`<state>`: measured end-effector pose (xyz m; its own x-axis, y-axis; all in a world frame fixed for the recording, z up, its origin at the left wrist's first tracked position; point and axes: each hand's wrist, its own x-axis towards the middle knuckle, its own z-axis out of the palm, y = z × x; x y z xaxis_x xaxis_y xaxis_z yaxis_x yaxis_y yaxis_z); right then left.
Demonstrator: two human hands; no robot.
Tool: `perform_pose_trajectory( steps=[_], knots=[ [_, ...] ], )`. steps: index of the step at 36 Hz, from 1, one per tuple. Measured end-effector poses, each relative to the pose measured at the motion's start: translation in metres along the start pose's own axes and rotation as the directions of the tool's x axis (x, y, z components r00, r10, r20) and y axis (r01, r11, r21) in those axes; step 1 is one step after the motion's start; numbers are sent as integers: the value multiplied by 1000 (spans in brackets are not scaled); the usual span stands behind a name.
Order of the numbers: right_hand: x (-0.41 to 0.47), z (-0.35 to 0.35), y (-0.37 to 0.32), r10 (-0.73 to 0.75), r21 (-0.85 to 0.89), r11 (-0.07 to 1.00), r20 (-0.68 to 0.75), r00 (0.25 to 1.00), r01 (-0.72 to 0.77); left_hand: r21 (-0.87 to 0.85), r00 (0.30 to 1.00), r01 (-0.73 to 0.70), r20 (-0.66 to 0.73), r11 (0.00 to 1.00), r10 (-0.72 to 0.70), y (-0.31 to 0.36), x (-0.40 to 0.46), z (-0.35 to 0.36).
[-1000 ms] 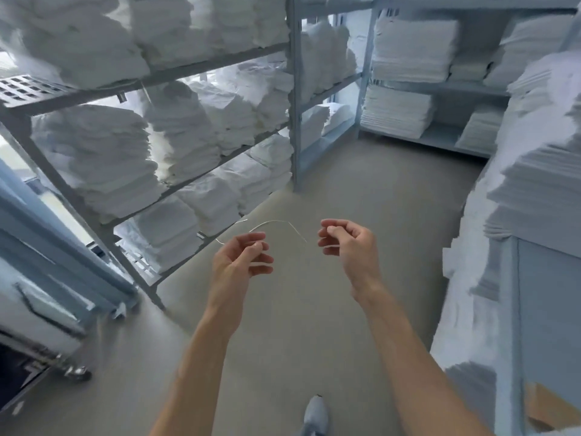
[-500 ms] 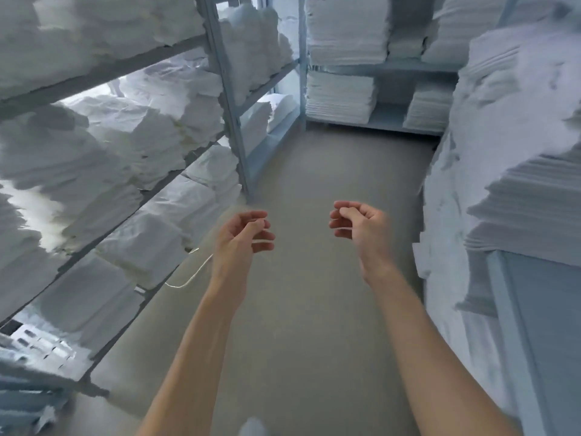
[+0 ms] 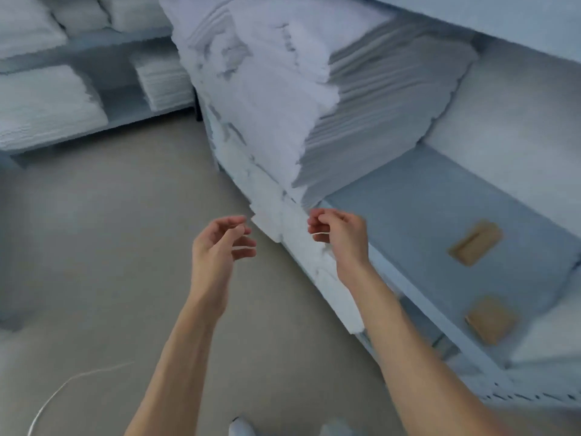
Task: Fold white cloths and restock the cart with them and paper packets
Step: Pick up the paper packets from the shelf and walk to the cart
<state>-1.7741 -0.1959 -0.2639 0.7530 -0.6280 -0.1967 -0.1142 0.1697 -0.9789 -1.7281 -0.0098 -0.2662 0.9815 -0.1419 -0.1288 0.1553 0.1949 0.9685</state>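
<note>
A tall stack of folded white cloths [image 3: 267, 99] stands on the right-hand shelf [image 3: 408, 215], with a flatter pile of sheets [image 3: 386, 99] beside it. Two brown paper packets [image 3: 474, 242] [image 3: 490, 320] lie on the bare blue shelf surface. My left hand [image 3: 220, 247] hovers over the floor with its fingers loosely curled, holding nothing I can make out. My right hand [image 3: 341, 237] hangs just in front of the shelf edge below the cloth stack, fingers also loosely curled. A thin white string [image 3: 53, 394] lies by the floor at lower left.
Low shelves at the back left carry more white towel stacks [image 3: 41, 111] [image 3: 163, 80]. Grey floor [image 3: 110, 247] stretches between the racks. My shoe tips [image 3: 240, 427] show at the bottom edge. The frame is blurred by motion.
The view has swung right from the left racks to the right shelf. The string held in my left hand a moment ago is now down by the floor.
</note>
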Motion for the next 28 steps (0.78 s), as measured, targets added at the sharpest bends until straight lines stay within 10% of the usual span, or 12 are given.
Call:
perform_pose_trajectory(
  steps=[13,28],
  knots=[
    [19,-134,3,44,104,994,-540,841,15,167,828,184,504,969,-245,-40,18,170],
    [102,-282,20,191,268,964,-688,700,0,416,640,123,661,901,-392,-116,29,363]
  ],
)
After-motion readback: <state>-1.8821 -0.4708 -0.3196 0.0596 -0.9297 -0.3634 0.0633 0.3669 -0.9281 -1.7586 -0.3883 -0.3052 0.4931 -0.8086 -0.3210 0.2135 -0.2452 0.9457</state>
